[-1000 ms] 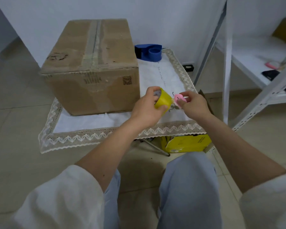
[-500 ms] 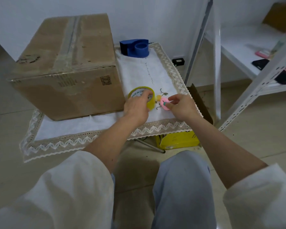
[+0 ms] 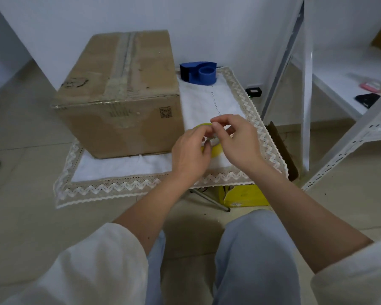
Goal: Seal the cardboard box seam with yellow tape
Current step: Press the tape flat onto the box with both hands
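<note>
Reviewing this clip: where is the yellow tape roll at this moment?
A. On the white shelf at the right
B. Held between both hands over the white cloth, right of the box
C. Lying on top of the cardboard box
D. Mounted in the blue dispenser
B: the yellow tape roll sits between the left hand and right hand, over the white cloth beside the cardboard box; the blue dispenser holds no roll.

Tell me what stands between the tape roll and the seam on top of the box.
Nothing visible does. The left hand and right hand hold the yellow tape roll just right of the box, and its top seam lies bare.
</note>
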Motion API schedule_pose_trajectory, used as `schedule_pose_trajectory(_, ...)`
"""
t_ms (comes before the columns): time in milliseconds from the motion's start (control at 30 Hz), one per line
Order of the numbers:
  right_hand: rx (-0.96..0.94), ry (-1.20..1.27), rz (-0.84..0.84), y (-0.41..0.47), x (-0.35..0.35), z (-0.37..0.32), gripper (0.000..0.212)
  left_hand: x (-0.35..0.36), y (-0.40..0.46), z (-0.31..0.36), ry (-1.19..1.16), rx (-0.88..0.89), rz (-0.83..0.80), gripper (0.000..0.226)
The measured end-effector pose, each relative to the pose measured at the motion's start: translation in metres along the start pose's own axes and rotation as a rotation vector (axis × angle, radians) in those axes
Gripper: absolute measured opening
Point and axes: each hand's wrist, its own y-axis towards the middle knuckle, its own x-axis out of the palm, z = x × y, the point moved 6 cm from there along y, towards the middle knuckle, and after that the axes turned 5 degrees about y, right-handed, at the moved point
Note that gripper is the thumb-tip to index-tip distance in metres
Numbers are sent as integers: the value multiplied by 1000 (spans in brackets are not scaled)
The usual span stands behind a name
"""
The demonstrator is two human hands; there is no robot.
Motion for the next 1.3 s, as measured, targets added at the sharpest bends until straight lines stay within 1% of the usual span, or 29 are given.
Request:
schedule_pose_trajectory(100,-94,46,-5,-2,16,-29,10,-28,-8,-11,-26,9,158,23)
schedule_pose_trajectory(200,-212,35,-17,-4,32,-53,10,-56,-12,-27,-33,41,265,20)
schedule_pose_trajectory(333,-394,-54,-31,-7,53,-82,14,-94,-16,-50,-1,63,421,21)
schedule_pose_trajectory(433,-533,-105,-17,-6,70,-101,18,-124,-16,-69,42,26,556,24)
schedule_pose_trajectory(533,-634,-226,12,-1,89,-114,21,-145,-11,-90,80,-5,613,27)
schedule_pose_trajectory(633,-721,-330,107,2,101,-127,19,-158,-1,-107,107,22,588,31)
schedule_pose_trajectory(700,-765,-373,192,3,105,-136,18,-163,7,-115,140,56,542,33)
schedule_pose_trajectory(733,-774,-374,203,5,108,-138,18,-164,12,-118,160,80,516,33)
schedule_pose_trajectory(867,-756,-390,97,19,125,-135,27,-165,25,-127,238,181,406,30)
schedule_pose_trajectory(967,-735,-406,27,25,135,-129,34,-164,29,-133,237,218,377,29)
schedule_pose_trajectory(1100,-755,-443,33,26,139,-126,36,-166,29,-139,229,227,353,29)
schedule_pose_trajectory(1300,-811,-481,39,25,138,-122,39,-161,28,-145,275,270,314,37)
